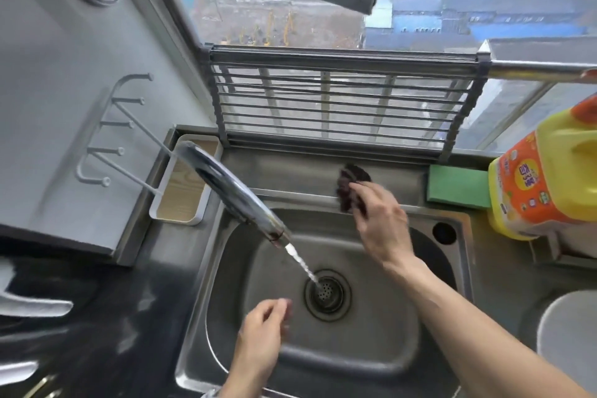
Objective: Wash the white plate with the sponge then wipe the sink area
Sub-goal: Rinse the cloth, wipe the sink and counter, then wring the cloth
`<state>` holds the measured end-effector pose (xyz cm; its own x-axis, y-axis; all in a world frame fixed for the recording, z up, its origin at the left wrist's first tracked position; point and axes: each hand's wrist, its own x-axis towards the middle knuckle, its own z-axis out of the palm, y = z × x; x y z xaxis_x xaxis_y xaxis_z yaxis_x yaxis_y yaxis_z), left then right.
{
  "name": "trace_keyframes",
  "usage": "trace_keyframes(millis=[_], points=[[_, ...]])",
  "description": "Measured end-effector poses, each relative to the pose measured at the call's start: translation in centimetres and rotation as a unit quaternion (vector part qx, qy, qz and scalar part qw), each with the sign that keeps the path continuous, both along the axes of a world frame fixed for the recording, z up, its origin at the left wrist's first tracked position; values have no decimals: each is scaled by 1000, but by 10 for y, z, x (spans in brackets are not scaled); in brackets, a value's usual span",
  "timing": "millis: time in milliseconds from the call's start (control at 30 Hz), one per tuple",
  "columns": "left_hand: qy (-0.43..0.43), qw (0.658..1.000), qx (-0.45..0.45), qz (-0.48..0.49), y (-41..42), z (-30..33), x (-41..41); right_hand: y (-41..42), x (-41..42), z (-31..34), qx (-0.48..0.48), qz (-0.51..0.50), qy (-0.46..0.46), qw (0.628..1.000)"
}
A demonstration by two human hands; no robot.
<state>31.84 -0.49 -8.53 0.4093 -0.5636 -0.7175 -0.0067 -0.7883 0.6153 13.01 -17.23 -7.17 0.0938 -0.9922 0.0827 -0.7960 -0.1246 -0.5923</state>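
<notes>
My right hand grips a dark reddish scrubbing sponge and presses it on the steel ledge behind the sink basin. My left hand hovers over the front left of the basin with loosely curled fingers and holds nothing. Water runs from the curved tap into the drain. A white plate shows partly at the right edge, on the counter beside the sink.
A green sponge lies on the back ledge, right of my hand. A yellow detergent jug stands at the right. A roll-up rack leans against the window. A white tray sits at the back left; dark counter lies to the left.
</notes>
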Motion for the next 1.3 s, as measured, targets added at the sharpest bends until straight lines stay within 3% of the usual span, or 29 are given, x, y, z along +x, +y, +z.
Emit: trace_keyframes(millis=[100, 133, 200, 267, 333, 433, 533, 567, 600, 700, 767, 800, 833, 867, 933, 967, 1133, 1300], points=[[42, 995, -57, 63, -19, 15, -15, 50, 19, 16, 75, -126, -192, 970], [63, 992, -77, 74, -27, 22, -22, 67, 37, 15, 133, -143, -273, 942], [82, 988, -108, 68, -38, 32, -31, 91, 65, 2, 241, -189, -440, 844], [27, 993, -118, -12, -40, 42, -29, 101, 79, -6, 281, -233, -535, 762], [-77, 984, -114, -116, -30, 53, -17, 108, 83, -5, 300, -252, -559, 731], [-215, 951, -124, -184, -2, 66, 17, 129, 100, 6, 325, -204, -543, 747], [-282, 939, -117, -161, 23, 74, 58, 137, 143, 15, 279, -120, -417, 857], [-277, 943, -113, -148, 26, 76, 68, 129, 159, 16, 269, -127, -393, 870], [-263, 949, -113, -134, 26, 76, 76, 118, 173, 18, 280, -154, -411, 854], [-181, 967, -146, -103, 17, 64, 87, 96, 200, 7, 350, -226, -530, 738], [-102, 980, -151, -80, 2, 50, 86, 104, 205, 3, 366, -221, -581, 693], [-66, 985, -146, -61, -4, 42, 82, 112, 204, 5, 365, -219, -584, 691], [-27, 990, -136, -39, -8, 36, 74, 119, 199, 7, 355, -216, -565, 713], [6, 990, -138, -18, -11, 30, 65, 125, 193, 7, 332, -216, -512, 762], [23, 989, -145, -14, -8, 17, 44, 129, 178, 9, 264, -251, -358, 860], [18, 989, -145, -25, -4, 12, 36, 130, 170, 8, 239, -271, -295, 885], [-18, 992, -117, -42, 19, -4, 28, 142, 142, -21, 265, -263, -153, 915], [-154, 966, -40, -204, 19, 13, 41, 148, 146, -35, 284, -195, -66, 936]])
